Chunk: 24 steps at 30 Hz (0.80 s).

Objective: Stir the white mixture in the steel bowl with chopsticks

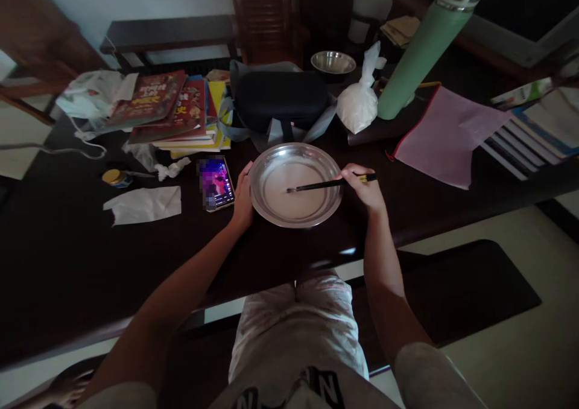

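A shiny metal bowl (296,219) stands near the front edge of the dark table, with a pale, milky layer in its bottom. My left hand (243,199) holds the bowl's left side, its fingers partly hidden by the rim. In my right hand (365,187), over the right rim, is a pair of black chopsticks (316,185) with gold marks at the back end. Their tips reach into the pale contents near the middle of the bowl. Left of my left hand lies a phone (218,183) with its screen lit.
Books (167,107), a black case (283,95), a tied bag of white powder (357,107) and a tall green flask (416,59) stand behind the bowl. A pink mesh pouch (447,137) lies right. Left are a tissue (145,205) and a small jar (116,178).
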Tool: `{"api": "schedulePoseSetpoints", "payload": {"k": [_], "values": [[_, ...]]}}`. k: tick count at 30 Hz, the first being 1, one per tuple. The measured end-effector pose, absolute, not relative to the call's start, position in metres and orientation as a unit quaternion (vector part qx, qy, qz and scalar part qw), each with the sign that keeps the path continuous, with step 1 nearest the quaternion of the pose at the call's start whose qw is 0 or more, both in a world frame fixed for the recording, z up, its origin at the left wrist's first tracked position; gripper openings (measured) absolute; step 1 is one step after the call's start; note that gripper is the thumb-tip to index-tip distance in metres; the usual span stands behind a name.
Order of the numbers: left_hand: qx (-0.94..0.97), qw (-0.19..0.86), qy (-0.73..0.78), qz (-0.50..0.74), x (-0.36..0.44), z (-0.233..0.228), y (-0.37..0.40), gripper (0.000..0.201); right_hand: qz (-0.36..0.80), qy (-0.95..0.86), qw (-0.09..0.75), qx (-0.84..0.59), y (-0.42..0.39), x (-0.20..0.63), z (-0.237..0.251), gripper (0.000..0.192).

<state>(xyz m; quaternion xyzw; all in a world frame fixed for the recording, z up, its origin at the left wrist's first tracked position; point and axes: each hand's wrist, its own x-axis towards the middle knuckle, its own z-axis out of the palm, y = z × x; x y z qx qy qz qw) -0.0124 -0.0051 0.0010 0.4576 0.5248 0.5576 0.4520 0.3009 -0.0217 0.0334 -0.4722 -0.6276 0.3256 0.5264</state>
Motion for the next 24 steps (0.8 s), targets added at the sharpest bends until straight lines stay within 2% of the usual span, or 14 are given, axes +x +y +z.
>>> {"api": "schedulePoseSetpoints", "payload": {"k": [4,10,15,20,24], "values": [[0.459,0.453,0.518,0.562,-0.0122,0.0011,-0.0056,0.039,0.305,-0.572,0.577,-0.497,-0.0223,0.3027,0.0335,0.047],[0.467,0.446,0.522,0.558,-0.0127,0.0013,-0.0063,0.039,0.324,-0.626,0.525,-0.477,-0.0216,0.3009,0.0350,0.049],[0.461,0.445,0.524,0.561,-0.0129,-0.0020,-0.0045,0.041,0.295,-0.570,0.579,-0.503,-0.0225,0.3035,0.0342,0.049],[0.452,0.443,0.530,0.564,-0.0127,-0.0045,-0.0026,0.041,0.326,-0.622,0.525,-0.480,-0.0224,0.3030,0.0328,0.047],[0.471,0.444,0.529,0.549,-0.0132,-0.0033,-0.0029,0.043,0.288,-0.588,0.563,-0.505,-0.0214,0.3038,0.0328,0.050]]}}
